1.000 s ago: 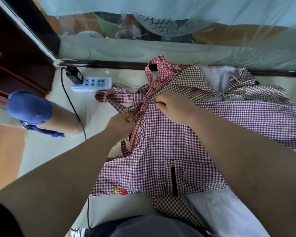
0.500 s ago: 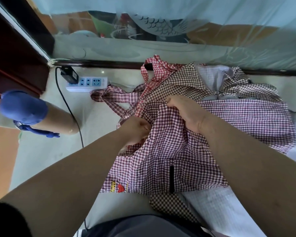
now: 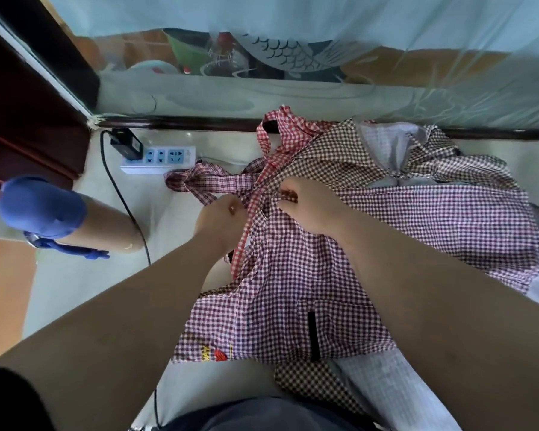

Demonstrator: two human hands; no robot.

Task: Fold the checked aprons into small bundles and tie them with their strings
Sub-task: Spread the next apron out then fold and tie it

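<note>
A maroon-and-white checked apron (image 3: 293,293) lies spread on the floor, with a small logo near its front left corner and a black slot on its pocket. My left hand (image 3: 221,217) grips its top left edge beside a thin red checked strap (image 3: 246,234). My right hand (image 3: 308,203) pinches the apron's top edge at the middle. Its knotted strings (image 3: 199,181) trail off to the left. A brown checked apron (image 3: 349,157) and a red checked one (image 3: 287,126) lie underneath, further back.
A white power strip (image 3: 159,158) with a black plug and cable sits on the floor at the back left. A tan roll with a blue cap (image 3: 44,209) lies at the left. White woven sacking (image 3: 386,396) shows at the front right. A curtain hangs behind.
Both hands have shifted back toward the apron's top edge after pulling it nearer. The cloth they had gathered up now lies flatter again.
</note>
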